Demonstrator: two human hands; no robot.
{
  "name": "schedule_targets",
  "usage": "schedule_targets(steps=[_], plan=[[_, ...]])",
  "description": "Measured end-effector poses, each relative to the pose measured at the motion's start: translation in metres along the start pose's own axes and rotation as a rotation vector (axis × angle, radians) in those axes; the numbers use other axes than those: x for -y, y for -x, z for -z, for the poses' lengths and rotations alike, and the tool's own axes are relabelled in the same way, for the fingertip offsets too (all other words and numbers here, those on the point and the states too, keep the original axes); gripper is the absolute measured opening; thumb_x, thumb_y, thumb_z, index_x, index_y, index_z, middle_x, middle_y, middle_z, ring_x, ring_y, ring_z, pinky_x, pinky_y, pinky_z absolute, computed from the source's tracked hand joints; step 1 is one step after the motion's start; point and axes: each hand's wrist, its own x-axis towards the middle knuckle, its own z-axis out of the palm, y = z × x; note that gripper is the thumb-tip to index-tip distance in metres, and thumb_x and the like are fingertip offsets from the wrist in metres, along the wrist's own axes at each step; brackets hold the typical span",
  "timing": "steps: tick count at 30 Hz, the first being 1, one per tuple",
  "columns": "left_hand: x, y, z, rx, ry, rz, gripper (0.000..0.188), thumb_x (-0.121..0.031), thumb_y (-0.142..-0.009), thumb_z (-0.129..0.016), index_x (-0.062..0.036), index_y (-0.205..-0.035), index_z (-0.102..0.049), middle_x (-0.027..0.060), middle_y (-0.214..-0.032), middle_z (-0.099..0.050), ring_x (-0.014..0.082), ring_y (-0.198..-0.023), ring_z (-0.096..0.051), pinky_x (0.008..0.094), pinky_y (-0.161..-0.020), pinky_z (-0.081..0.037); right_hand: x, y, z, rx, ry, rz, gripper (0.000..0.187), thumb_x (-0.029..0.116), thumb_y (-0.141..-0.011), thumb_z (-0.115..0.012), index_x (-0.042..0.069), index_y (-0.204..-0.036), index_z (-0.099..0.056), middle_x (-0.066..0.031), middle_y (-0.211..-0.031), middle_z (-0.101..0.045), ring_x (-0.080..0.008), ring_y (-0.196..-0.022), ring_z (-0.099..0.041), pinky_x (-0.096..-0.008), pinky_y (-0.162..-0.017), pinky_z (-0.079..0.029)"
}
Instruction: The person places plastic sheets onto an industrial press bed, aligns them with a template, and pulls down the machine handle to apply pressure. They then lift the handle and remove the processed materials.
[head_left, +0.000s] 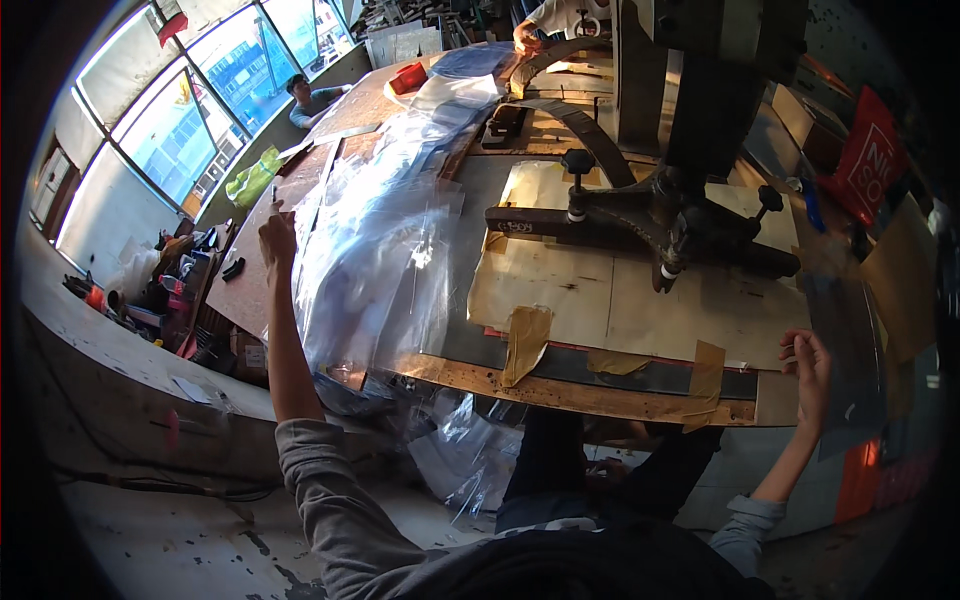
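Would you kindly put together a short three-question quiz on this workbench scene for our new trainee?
1. True or false: the left hand is raised at the far left edge of the clear plastic sheet.
2. What is the right hand nearest to? A) the red tray B) the right end of the workbench C) the window
3. Fill in: strips of brown ____ hang over the front edge of the bench.

Key: 1 true; 2 B; 3 tape.
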Motion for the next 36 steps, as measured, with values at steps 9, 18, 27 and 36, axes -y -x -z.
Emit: schedule_targets(steps=[9,18,27,36], plan=[[-0.036,0.053,-0.08,0.832,-0.438,0.115,0.09,-0.071,-0.083,-0.033,-0.0071,-0.145,-0.019,0.0328,-0.142,-0.023,0.0506,-0.132,-0.019,0.0694,-0.1,-0.014,-0.008,0.007,0.032,-0.071,0.112,-0.029,0.024,0.027,-0.094,-0.052,0.005,-0.097,-0.062,0.0005,-0.087,-0.059,-0.0059,-0.076,-0.054,-0.0201,-0.061,-0.042],[0.009,0.062,-0.062,0.439,-0.335,-0.197,0.066,-0.039,-0.09,-0.052,-0.0096,-0.143,-0.026,0.0286,-0.147,-0.016,0.0442,-0.137,-0.013,0.0674,-0.102,-0.015,-0.031,-0.056,0.07,-0.304,0.668,0.273,0.014,0.014,-0.087,-0.058,0.001,-0.092,-0.061,-0.013,-0.09,-0.061,-0.0308,-0.083,-0.062,-0.0348,-0.073,-0.047],[-0.264,0.318,-0.036,0.347,0.255,-0.392,0.026,-0.014,-0.081,-0.062,-0.0109,-0.107,-0.062,0.0069,-0.122,-0.056,0.0246,-0.113,-0.053,0.0395,-0.102,-0.033,-0.062,-0.129,0.085,0.0,0.865,0.367,0.022,0.003,-0.079,-0.056,0.004,-0.101,-0.058,-0.0138,-0.105,-0.056,-0.0335,-0.101,-0.055,-0.0391,-0.085,-0.044],[-0.267,0.332,-0.052,0.036,0.363,-0.411,0.023,-0.02,-0.087,-0.049,-0.0053,-0.081,-0.066,0.0071,-0.085,-0.068,0.026,-0.08,-0.065,0.0356,-0.072,-0.049,-0.077,-0.126,0.077,-0.062,0.747,0.476,0.038,-0.004,-0.076,-0.052,0.005,-0.112,-0.059,-0.0129,-0.114,-0.056,-0.0331,-0.105,-0.055,-0.0384,-0.089,-0.046]])
